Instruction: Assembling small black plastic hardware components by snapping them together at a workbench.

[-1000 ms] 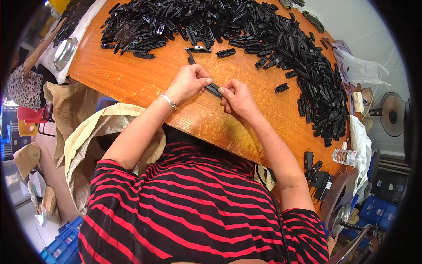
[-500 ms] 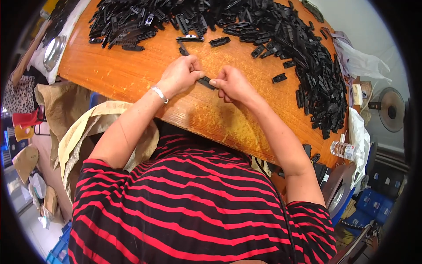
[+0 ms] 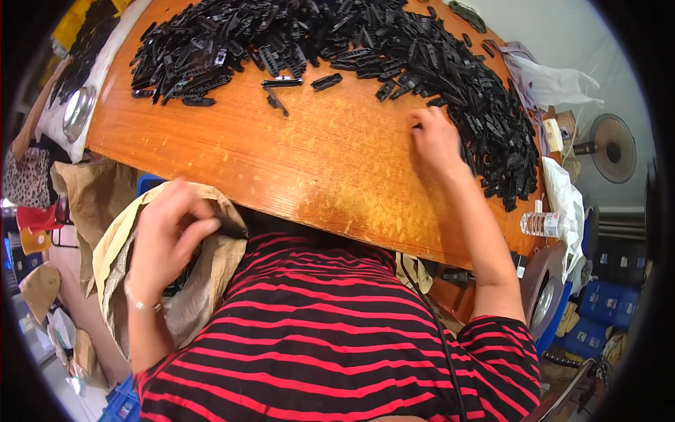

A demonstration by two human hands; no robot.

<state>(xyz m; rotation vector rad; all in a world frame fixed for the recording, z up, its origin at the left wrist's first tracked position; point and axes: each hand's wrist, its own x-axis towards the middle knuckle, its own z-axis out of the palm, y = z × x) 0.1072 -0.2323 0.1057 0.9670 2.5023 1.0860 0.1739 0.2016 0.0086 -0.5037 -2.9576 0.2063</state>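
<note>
My left hand [image 3: 169, 235] hovers over the open mouth of a tan paper sack [image 3: 116, 243] beside the table's left front edge. Its thumb and fingers are apart and slightly blurred, and I see nothing between them. On the table my right hand [image 3: 437, 141] is curled, fingertips down, just left of the heap of black plastic parts [image 3: 485, 133]. Whatever its fingers close on is hidden; the lone part that lay there is covered by the hand. A thin black part [image 3: 277, 105] lies tilted below a part with a shiny strip [image 3: 283, 82], with another single part [image 3: 326, 82] to the right.
The heap curves round the far and right sides of the wooden table [image 3: 281, 162]. A clear plastic bottle [image 3: 541, 224] lies at the right edge near a fan [image 3: 612, 149]. A metal bowl [image 3: 79, 112] is at the left, close to another person's arm [image 3: 35, 116].
My hands have parted. The left went from the black part they both held to above the sack, that part no longer visible in it; the right moved rightward to the heap's edge.
</note>
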